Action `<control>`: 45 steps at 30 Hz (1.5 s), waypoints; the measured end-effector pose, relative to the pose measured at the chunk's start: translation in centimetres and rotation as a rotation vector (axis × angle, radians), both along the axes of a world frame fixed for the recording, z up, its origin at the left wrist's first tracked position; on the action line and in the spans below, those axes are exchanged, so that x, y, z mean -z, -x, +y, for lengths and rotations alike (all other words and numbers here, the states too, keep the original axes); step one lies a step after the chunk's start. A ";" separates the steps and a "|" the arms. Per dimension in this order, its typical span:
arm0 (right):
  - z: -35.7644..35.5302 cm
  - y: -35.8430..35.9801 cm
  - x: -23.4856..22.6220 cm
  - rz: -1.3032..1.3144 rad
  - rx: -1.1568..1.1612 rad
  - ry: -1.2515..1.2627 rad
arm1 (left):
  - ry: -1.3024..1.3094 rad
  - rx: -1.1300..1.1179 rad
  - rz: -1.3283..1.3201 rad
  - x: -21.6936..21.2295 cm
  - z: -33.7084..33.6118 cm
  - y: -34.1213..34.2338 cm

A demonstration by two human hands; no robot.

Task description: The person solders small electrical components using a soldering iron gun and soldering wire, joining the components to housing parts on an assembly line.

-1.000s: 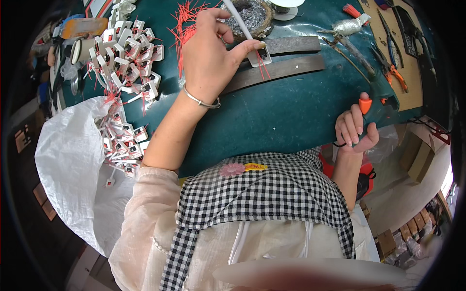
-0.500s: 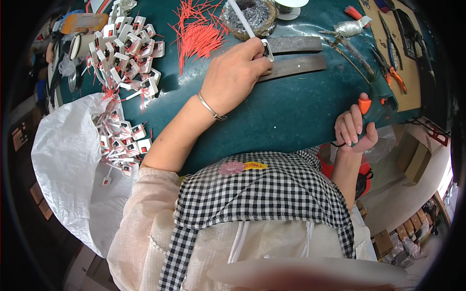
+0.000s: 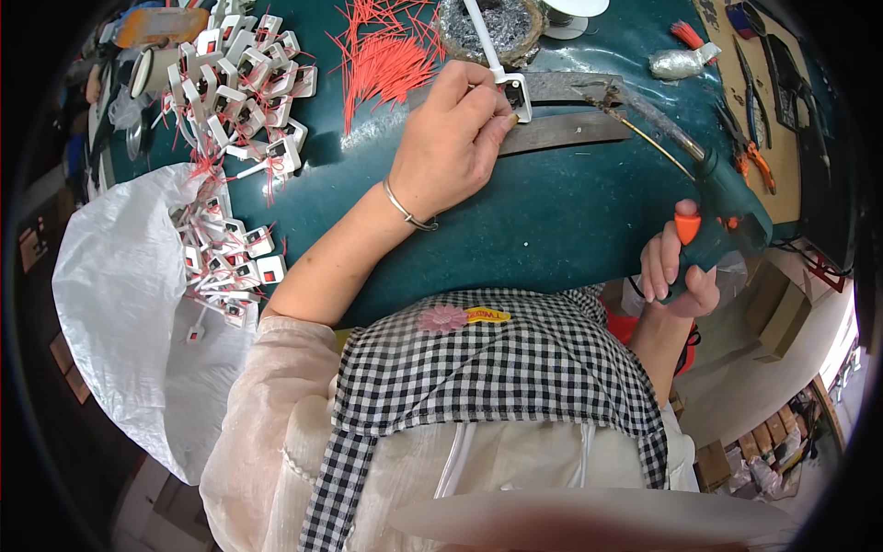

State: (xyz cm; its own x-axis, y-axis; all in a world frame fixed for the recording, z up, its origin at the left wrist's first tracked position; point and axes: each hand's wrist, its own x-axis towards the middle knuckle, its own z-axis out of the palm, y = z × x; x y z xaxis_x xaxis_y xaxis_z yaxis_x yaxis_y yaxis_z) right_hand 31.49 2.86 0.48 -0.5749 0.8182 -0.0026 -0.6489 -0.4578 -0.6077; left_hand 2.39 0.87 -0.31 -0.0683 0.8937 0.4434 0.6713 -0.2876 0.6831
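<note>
A white sack (image 3: 120,304) is hanging at the bench's (image 3: 552,221) left edge, with a heap of white parts (image 3: 235,83) spilling toward it and loose red wires (image 3: 386,60) lying just beyond.

The left hand (image 3: 451,138) is resting on the bench, its grip narrow, fingers pinching a small white part (image 3: 515,92) against the near end of two dark metal strips (image 3: 570,110). A white cord (image 3: 483,37) is running from the part away toward a round dish (image 3: 492,23).

The strips are lying with their long axis roughly left to right, pointing from the held part toward the gun.

The right hand (image 3: 676,267) is staying at the bench's near right edge, its grip wrapped full around the handle of a teal glue gun (image 3: 717,207), a finger by the orange trigger. The gun's long nozzle is slanting up and left across the strips, its tip sitting just right of the part, close but apart. So the part is lying up-left of the right hand, along the nozzle's own line, and the left hand is already on it. Pliers (image 3: 750,152) are lying farther right.
</note>
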 end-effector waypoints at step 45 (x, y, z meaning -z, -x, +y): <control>0.8 1.5 -4.6 -0.478 -0.063 -0.087 | 0.138 0.112 0.330 -2.4 1.4 1.4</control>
